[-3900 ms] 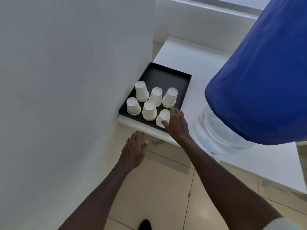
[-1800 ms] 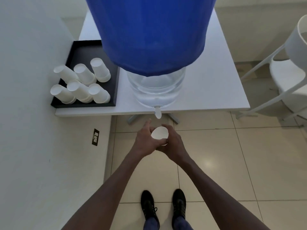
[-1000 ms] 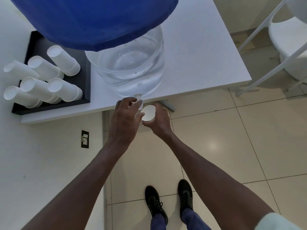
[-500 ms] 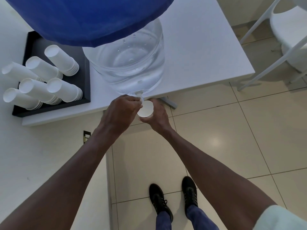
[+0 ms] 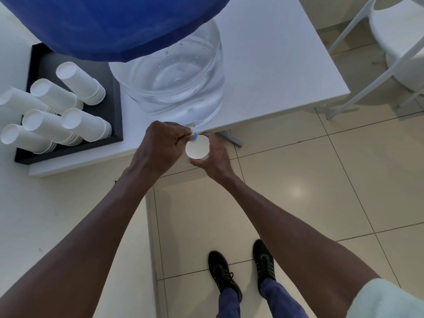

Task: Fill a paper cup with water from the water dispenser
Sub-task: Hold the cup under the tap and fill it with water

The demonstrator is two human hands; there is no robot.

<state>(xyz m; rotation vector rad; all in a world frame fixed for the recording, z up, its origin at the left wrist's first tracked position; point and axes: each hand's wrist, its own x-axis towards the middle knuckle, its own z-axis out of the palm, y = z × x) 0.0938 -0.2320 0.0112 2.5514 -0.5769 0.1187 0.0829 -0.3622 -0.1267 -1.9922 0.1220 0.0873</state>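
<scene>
A water dispenser with a clear round base (image 5: pixel 174 83) under a big blue bottle (image 5: pixel 110 21) stands on the white table (image 5: pixel 275 65). Its small tap (image 5: pixel 193 134) sticks out over the table's front edge. My left hand (image 5: pixel 163 145) is closed on the tap. My right hand (image 5: pixel 212 157) holds a white paper cup (image 5: pixel 196 149) upright, its mouth just below the tap. I cannot tell whether water is flowing into the cup.
A black tray (image 5: pixel 114 97) at the table's left holds several stacks of upturned paper cups (image 5: pixel 80 83). A white wall (image 5: pixel 57 214) runs along my left. A white chair (image 5: pixel 394 42) stands right of the table. Beige tiled floor (image 5: pixel 321 203) lies under my black shoes.
My left hand has let go of the cup, reached up and closed on the tap. My right hand has raised the cup close under the tap.
</scene>
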